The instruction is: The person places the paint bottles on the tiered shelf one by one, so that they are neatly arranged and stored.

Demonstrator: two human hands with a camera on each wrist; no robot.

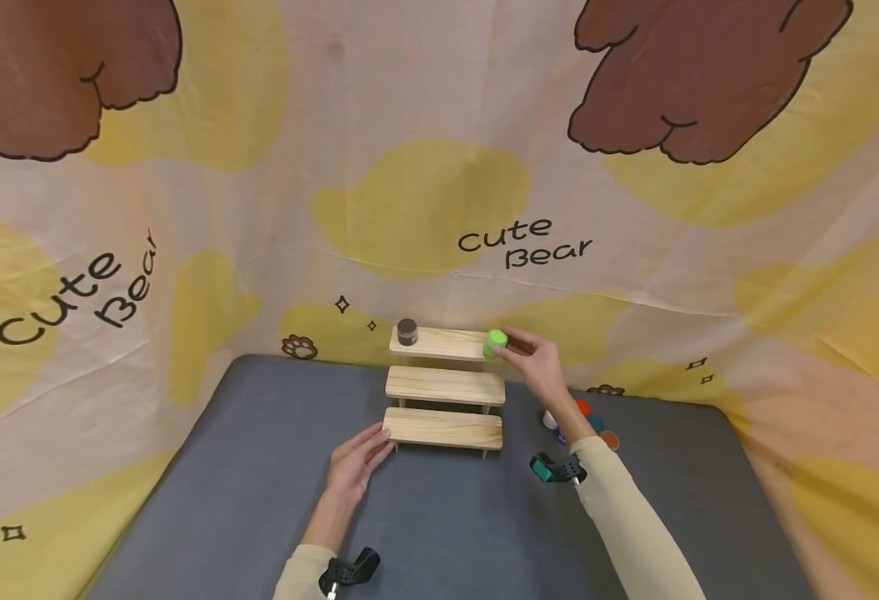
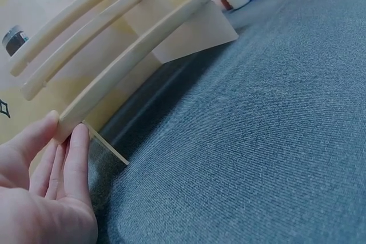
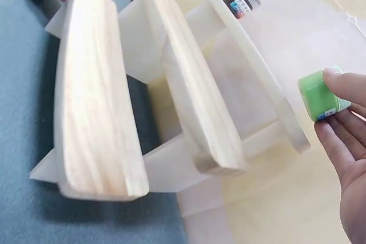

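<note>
On my feed, the right hand [image 1: 535,360] pinches the green jar [image 1: 495,341] in its fingers by the right end of the crosswise top shelf [image 1: 446,342], the left hand [image 1: 354,465] gripping the bottom shelf [image 1: 442,428].

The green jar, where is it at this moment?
In the head view, the green jar is held in the right hand, near the right end of the top shelf.

Head view faces forward-down; both wrists' (nearer) share the shelves [image 1: 445,384]
</note>
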